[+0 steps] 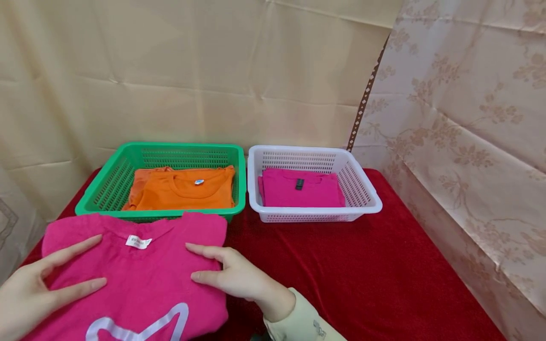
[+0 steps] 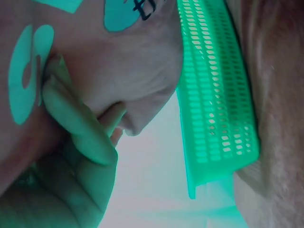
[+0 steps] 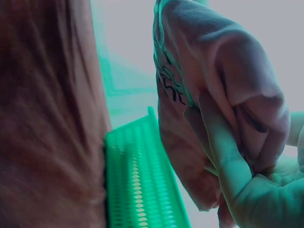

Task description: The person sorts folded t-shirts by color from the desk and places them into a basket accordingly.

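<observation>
A folded pink T-shirt is held up at the lower left of the head view, its white neck label toward the far side and a pale outline print near the bottom. My left hand grips its left side, two digits lying over the upper face. On the right side my right hand holds it the same way. Both wrist views show other fingers against the printed underside, the left hand's fingers and the right hand's fingers. The shirt overlaps the green basket's front in the head view.
Behind the shirt stands a green basket with folded orange shirts. Beside it on the right, a white basket holds folded pink clothing. Both rest on a red cloth-covered table, with curtains behind and at the right.
</observation>
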The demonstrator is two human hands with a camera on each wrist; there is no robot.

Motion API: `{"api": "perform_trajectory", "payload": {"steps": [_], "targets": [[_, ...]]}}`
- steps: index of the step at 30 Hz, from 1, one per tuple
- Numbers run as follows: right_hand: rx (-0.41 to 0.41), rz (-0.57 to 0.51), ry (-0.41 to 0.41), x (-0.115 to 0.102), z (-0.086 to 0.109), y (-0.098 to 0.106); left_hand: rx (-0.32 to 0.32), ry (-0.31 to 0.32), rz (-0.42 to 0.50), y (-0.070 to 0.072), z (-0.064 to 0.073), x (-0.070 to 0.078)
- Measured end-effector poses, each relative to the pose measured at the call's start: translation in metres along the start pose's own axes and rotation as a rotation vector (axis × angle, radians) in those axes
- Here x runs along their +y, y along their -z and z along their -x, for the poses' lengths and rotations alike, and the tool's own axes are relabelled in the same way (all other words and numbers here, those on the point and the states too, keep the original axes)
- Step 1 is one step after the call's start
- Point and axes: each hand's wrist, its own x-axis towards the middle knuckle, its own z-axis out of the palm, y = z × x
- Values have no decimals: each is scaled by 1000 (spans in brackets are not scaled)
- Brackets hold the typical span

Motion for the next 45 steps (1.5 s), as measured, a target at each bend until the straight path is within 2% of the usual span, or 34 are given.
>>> {"api": "perform_trajectory", "payload": {"steps": [6, 10, 13, 16, 23, 31, 37, 45], "targets": [[61, -90, 2, -4, 4, 16, -17, 53, 111, -4, 5, 14], [76, -80, 31, -3, 7, 31, 4, -10, 118, -8, 3, 26], [81, -83, 43, -4, 10, 43, 55, -74, 105, -12, 3, 36], [98, -99, 44, -6, 14, 54, 68, -99, 128, -15, 4, 47], [183, -124, 49, -8, 25, 79, -12, -154, 330, -24, -3, 72], [264, -181, 46, -7, 37, 100, -30, -277, 390, -39, -19, 98], [327, -170, 60, -5, 50, 120, -94, -266, 520, -55, -28, 120], [453, -151, 27, -5, 68, 145, -145, -257, 701, -84, -41, 151]]}}
